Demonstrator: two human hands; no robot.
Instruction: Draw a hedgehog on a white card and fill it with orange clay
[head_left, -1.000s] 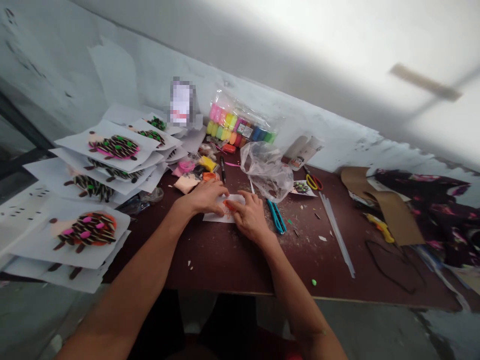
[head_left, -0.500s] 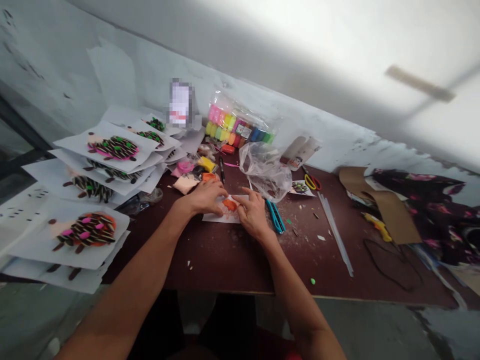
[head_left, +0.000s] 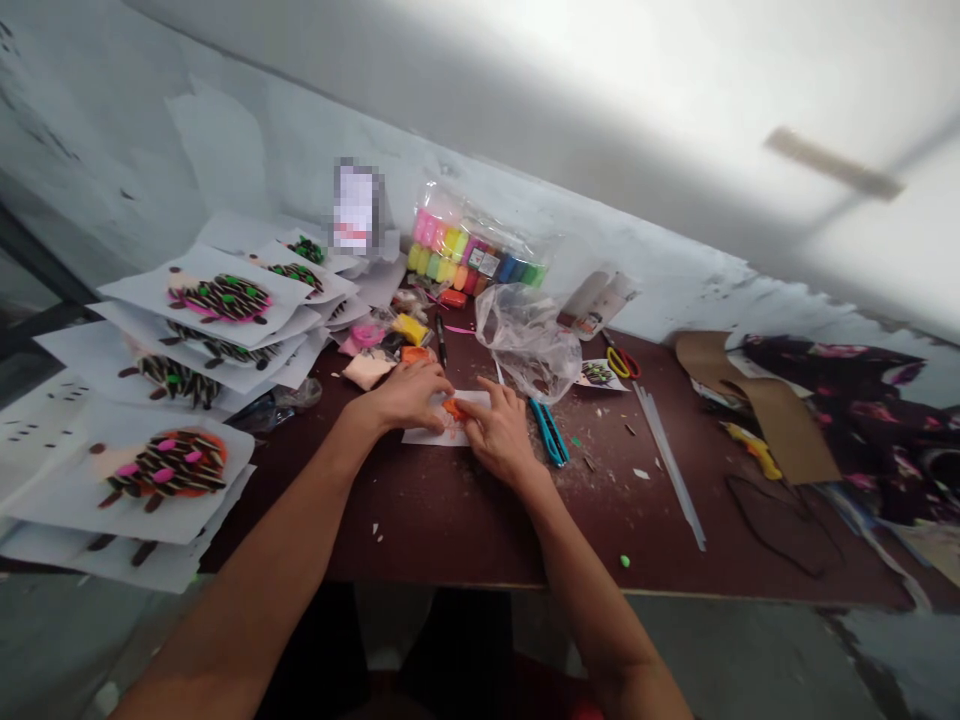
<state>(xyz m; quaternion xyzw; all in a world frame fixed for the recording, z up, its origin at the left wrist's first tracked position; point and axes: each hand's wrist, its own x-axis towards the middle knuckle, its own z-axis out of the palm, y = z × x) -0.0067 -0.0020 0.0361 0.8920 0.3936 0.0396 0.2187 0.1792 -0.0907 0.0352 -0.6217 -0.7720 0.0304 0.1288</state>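
On the table a small white sheet of paper (head_left: 421, 437) with a faint line drawing lies between my hands. A flattened piece of orange clay (head_left: 454, 408) sits on it, partly hidden by fingers. My left hand (head_left: 412, 397) rests over the sheet's left side, fingers curved and thumb apart, beside the clay. From the right, my right hand (head_left: 498, 430) presses a fingertip on the clay, its other fingers spread. Close by my left hand are an opened orange clay packet (head_left: 417, 355) and a pale peach clay lump (head_left: 369, 369). A teal utility knife (head_left: 550, 433) lies right of my right hand.
Stacked paper sheets with clay hedgehogs (head_left: 225, 298) fill the left side. Behind are a bag of coloured clays (head_left: 465, 250) and a crumpled plastic bag (head_left: 529, 340). Scissors (head_left: 622, 362), clear glue sticks (head_left: 671, 465) and a yellow glue gun (head_left: 754, 450) lie rightward.
My right hand has shifted slightly left, its fingertip now covering more of the orange clay. My left hand stays in nearly the same place. The view has shifted a little.
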